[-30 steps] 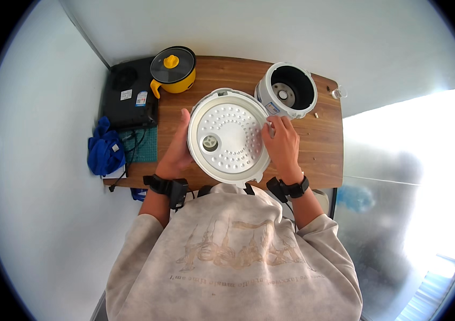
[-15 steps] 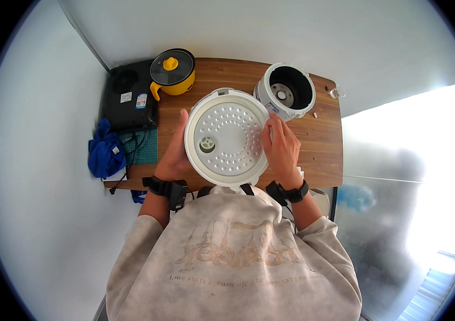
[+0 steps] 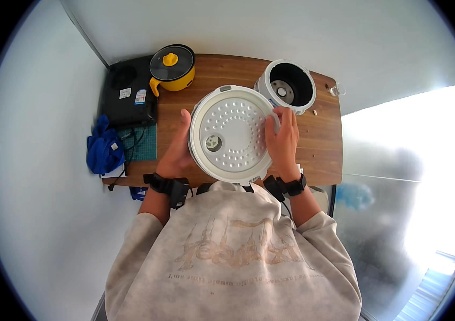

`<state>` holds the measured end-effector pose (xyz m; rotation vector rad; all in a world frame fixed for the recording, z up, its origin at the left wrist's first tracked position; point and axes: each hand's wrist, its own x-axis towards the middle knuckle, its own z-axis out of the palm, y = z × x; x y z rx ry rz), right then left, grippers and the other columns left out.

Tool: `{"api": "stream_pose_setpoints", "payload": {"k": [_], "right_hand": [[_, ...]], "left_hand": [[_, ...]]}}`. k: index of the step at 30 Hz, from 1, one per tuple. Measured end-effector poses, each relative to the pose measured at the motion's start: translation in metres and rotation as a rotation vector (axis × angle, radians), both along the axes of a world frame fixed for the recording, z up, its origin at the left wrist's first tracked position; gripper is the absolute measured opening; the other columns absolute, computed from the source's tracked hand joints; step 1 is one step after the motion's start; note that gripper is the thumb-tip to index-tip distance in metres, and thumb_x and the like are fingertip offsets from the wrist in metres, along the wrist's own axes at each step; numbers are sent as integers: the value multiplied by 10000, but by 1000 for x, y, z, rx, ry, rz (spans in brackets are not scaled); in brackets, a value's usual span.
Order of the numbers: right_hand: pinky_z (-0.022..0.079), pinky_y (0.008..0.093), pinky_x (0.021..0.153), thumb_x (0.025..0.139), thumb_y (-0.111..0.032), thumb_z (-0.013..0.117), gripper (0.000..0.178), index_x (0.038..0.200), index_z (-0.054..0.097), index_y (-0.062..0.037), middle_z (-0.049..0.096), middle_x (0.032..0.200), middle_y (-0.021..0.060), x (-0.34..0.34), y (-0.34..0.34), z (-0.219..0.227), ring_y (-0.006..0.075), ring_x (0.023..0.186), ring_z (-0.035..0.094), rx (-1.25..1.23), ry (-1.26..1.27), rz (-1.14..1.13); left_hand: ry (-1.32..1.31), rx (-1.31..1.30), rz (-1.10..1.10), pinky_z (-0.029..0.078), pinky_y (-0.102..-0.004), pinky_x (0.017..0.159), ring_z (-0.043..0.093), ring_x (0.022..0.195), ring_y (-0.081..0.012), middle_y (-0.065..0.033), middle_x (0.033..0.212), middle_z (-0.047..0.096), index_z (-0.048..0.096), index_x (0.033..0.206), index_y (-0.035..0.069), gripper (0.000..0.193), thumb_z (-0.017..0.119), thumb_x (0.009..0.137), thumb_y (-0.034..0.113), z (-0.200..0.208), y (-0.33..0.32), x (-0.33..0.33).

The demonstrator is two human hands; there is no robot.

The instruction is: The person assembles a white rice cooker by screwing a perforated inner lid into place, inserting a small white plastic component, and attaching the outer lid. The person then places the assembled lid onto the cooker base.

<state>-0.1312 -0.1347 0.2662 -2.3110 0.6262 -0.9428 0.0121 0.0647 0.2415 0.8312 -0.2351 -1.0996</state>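
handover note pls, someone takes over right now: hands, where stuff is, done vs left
Left hand: grip on the left rim of the round white dimpled lid, held above the wooden table.
Right hand: on the lid's right rim, fingers spread over its face.
White cooker body: open, at the table's far right, apart from the lid.
Yellow pot with its dark lid sits far left by a black appliance.
Done: lid is off and in hand. Left: it is not set down or refitted.

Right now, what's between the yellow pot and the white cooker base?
Bare wooden table in the head view. Nothing stands between the yellow pot and the cooker base; the lid, held in both hands, sits nearer the person.
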Motion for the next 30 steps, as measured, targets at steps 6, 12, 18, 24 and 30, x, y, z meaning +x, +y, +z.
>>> {"api": "stream_pose_setpoints", "payload": {"k": [6,12,18,24,30], "right_hand": [[487,365,795,892,-153,669,263,1121,654,-25,588,986,112,3,-9,-12,233,860,596,291,28,-67],[502,350,799,918,-191,653,242,1097,644,-29,643,945,105,2,-11,-15,220,843,628,371,-8,-98],[515,342,781,948,-213,625,215,1056,599,-29,697,921,116,-1,-12,-17,230,817,667,471,-15,-98],[511,338,771,966,-201,611,198,1063,592,-29,686,932,102,-4,-8,-15,221,838,659,404,-29,-110],[504,331,776,971,-170,594,176,1083,592,-33,685,953,100,-4,-6,-15,209,841,642,433,-38,-59]], "left_hand": [[-18,37,-7,536,-387,981,603,1203,-228,-136,1377,563,391,1486,72,815,277,983,703,2,-1,0],[-56,63,-19,516,-367,999,585,1212,-202,-124,1373,552,389,1475,68,773,303,1000,672,13,-4,0],[-25,63,18,521,-365,988,565,1220,-185,-101,1365,535,369,1480,82,687,398,1016,587,8,-3,1],[-268,188,-38,495,-380,1011,542,1235,-219,-119,1361,516,322,1505,86,683,657,915,158,12,3,3],[-333,263,40,518,-353,965,550,1218,-200,-101,1365,513,340,1511,111,667,644,918,156,10,0,3]]}}
